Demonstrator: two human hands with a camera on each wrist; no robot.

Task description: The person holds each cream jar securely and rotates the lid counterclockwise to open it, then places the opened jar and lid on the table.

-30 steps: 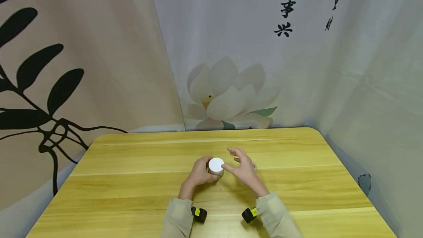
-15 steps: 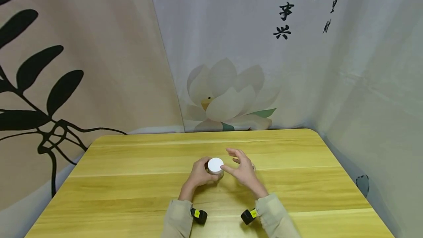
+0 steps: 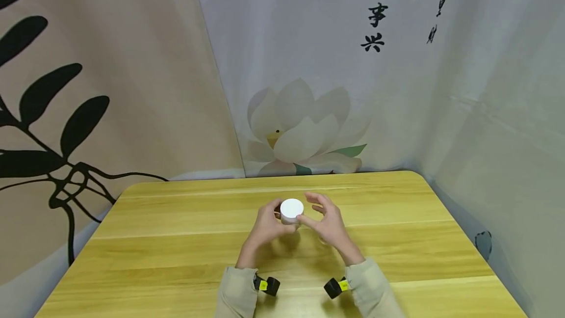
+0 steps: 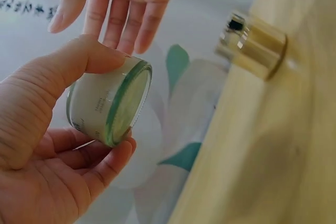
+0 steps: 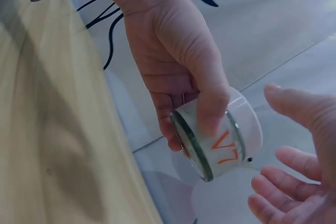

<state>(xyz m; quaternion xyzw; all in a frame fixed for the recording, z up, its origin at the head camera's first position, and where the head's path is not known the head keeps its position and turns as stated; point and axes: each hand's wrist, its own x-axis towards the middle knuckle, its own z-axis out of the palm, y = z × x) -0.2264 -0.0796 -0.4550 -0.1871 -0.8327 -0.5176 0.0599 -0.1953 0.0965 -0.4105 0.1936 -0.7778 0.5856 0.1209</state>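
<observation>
"The jar [image 4: 102,100] has risen clear of the table [image 3: 176,239], now at the head view's lower centre."
"Held how?"
"The left hand [image 3: 268,223] pinches its sides; the right hand [image 3: 330,221], fingers spread, hangs just right of the lid [image 3: 292,208], not touching."
"Any advice?"
"I'd keep that grip low on its body, leaving the lid's edge free."

A curtained-off nook of uncertain kind: wooden table [image 3: 167,264] before drapes [image 3: 150,77] with flower [image 3: 300,136] and calligraphy [image 3: 377,14].

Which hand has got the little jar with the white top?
The left hand: it grips the jar, while the right hand is beside it but holds nothing.
</observation>
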